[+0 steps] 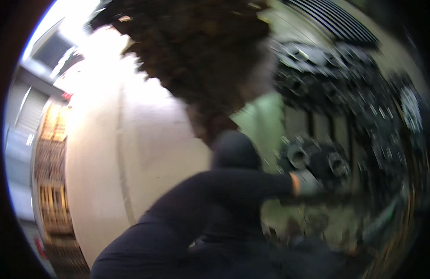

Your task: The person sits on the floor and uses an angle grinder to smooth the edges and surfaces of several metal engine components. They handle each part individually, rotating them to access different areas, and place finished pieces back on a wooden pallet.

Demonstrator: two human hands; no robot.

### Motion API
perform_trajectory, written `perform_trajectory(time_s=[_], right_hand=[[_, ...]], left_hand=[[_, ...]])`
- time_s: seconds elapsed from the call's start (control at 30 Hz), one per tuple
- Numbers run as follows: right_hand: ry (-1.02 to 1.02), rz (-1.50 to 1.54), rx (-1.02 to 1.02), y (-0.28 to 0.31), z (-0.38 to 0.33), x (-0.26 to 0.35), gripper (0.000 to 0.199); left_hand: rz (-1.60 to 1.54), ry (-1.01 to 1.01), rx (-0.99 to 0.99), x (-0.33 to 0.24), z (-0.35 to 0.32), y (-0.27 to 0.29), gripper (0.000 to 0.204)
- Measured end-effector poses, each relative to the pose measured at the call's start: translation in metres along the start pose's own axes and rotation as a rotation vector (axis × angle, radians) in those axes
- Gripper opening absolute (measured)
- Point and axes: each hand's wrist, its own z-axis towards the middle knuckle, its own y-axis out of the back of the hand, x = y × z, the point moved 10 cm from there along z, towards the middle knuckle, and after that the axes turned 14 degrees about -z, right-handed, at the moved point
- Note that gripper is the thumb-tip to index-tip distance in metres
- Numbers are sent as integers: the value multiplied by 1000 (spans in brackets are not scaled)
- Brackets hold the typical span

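A dark-sleeved arm comes in from the lower left and reaches across to the right; I take it as my left arm. At its end, my left hand [308,182] wears a grey glove with an orange cuff. It is at the lower edge of some dark parts with round openings [298,157], close to or touching them. Blur smears its fingers, so its grip does not show. A rounded black shape [236,152] rises behind the sleeve; I cannot make out what it is. My right hand does not show among the dark shapes below.
More dark parts with round holes [333,88] are stacked along the right. A ragged dark brown mass [196,51] fills the top middle. Pale floor [98,172] spreads to the left, with stacked wooden pallets [54,204] at its edge. A black slatted grille [335,21] is at upper right.
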Motion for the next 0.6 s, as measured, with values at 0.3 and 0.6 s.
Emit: perform_trajectory(time_s=[0.3,0.6], right_hand=[[-107,404,-15,3,-48,56,40],[-157,383,-194,10,-51,56,47]], left_hand=[[465,279,399,60,-12,-48,36],[483,228,92,81,88,-64,50]])
